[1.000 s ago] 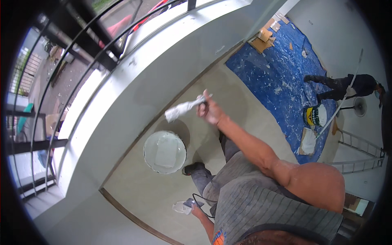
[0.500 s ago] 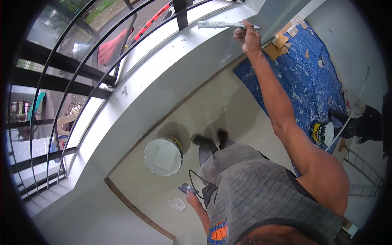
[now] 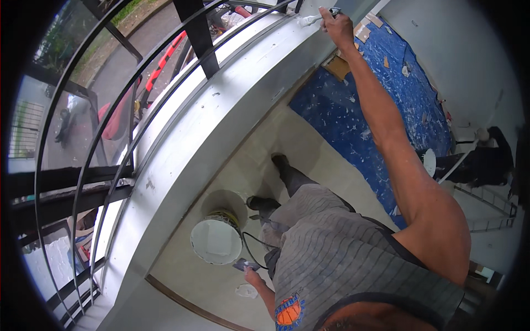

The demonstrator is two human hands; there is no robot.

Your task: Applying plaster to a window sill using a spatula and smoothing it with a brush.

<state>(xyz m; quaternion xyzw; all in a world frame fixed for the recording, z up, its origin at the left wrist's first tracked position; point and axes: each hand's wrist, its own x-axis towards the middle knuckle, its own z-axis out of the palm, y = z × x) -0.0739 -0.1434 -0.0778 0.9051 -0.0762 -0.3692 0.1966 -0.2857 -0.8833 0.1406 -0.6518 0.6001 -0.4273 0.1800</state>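
My right hand (image 3: 338,27), at the end of an outstretched arm, is closed round a paintbrush (image 3: 310,21). White paint coats the brush head, which lies at the far end of the white window ledge (image 3: 243,66), close to the wall corner. Low on the left, my left hand (image 3: 253,276) grips a dark flat scraper (image 3: 244,265) smeared with white; the fingers are partly hidden. Just beyond it stands a bucket (image 3: 216,241) of white paint on the floor. A black cord (image 3: 249,249) loops beside the scraper toward my waist.
Dark curved window bars (image 3: 88,138) line the ledge on the left. A paint-spattered blue sheet (image 3: 353,138) covers floor at the right, with cardboard pieces (image 3: 338,68) on it. A co-worker in dark clothes (image 3: 486,163) holds a pole near a second bucket (image 3: 428,163) and a ladder (image 3: 486,209).
My right hand has carried the paintbrush farther along the ledge toward the corner. My body has stepped forward, one foot ahead; the left hand still holds the scraper, now closer to the bucket.
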